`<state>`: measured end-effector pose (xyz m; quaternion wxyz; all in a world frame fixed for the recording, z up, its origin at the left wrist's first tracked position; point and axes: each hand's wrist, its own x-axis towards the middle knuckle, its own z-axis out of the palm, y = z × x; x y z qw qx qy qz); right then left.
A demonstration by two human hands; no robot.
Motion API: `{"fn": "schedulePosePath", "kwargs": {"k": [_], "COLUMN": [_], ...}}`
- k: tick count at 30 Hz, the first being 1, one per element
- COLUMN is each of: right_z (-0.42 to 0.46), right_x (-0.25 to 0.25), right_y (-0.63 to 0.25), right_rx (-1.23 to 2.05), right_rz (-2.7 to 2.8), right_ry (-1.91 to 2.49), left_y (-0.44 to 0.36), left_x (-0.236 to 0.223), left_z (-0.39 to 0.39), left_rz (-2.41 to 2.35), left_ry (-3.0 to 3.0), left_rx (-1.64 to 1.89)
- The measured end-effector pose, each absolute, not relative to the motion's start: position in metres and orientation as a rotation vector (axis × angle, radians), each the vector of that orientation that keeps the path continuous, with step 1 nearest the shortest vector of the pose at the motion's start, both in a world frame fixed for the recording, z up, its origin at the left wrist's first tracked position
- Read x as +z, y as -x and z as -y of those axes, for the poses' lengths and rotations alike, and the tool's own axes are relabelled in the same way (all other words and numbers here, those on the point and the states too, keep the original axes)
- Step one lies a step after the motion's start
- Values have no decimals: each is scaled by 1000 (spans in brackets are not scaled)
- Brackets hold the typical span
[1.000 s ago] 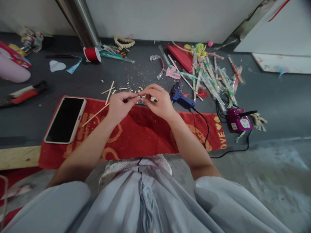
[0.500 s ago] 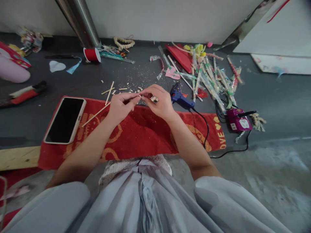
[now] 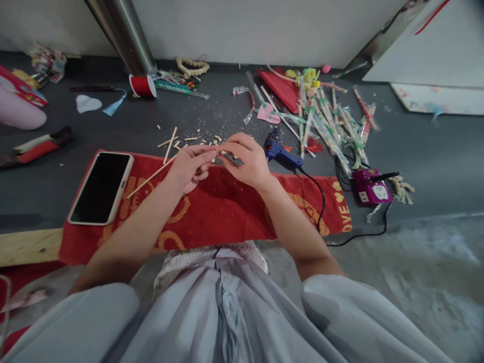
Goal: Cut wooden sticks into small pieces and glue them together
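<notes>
Above the far edge of the red towel (image 3: 223, 212), the fingertips of my two hands meet. My left hand (image 3: 191, 166) is pinched closed, thumb against forefinger, its lower fingers curled in. My right hand (image 3: 247, 160) pinches from the other side. Something small and pale shows at the fingertips, too small to name. Short cut bits of pale stick (image 3: 191, 138) and crumbs lie on the dark table just beyond. Beside my left wrist a long thin wooden stick (image 3: 149, 179) rests on the towel, with shorter sticks (image 3: 170, 145) near its upper end.
A phone (image 3: 101, 187) lies on the towel at left, pliers (image 3: 38, 147) farther left. Right of my hands is a blue glue gun (image 3: 282, 151) with a black cord. Behind it are wrapped sticks (image 3: 325, 123). A purple box (image 3: 370, 186) stands at right, a red ribbon spool (image 3: 142, 85) behind.
My left hand has turned, and its lower fingers now show curled below the pinch. My right hand has shifted slightly, its fingers still meeting the left fingertips. Things on the table look unmoved.
</notes>
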<state>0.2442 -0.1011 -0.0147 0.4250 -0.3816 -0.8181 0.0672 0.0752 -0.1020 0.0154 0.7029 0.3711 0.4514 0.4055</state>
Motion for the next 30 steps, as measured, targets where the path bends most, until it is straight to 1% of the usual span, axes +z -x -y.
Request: {"fn": "schedulePosePath", "kwargs": {"k": [6, 19, 22, 27, 30], "right_z": [101, 102, 99, 98, 104], "right_x": [-14, -4, 5, 19, 21], "right_y": [-244, -249, -269, -320, -344], "right_rx": [140, 241, 231, 96, 38], "right_rz": [2057, 2114, 2115, 2026, 2026], "right_ry": [920, 1030, 1241, 1888, 2204], "left_y": [-75, -74, -73, -71, -71], "left_x": [16, 14, 9, 4, 4], "left_z": [101, 99, 96, 92, 92], "left_rz": [-1000, -998, -1026, -1030, -1032], "left_ry": [-825, -862, -874, -867, -873], "left_rx": [861, 792, 833, 847, 841]}}
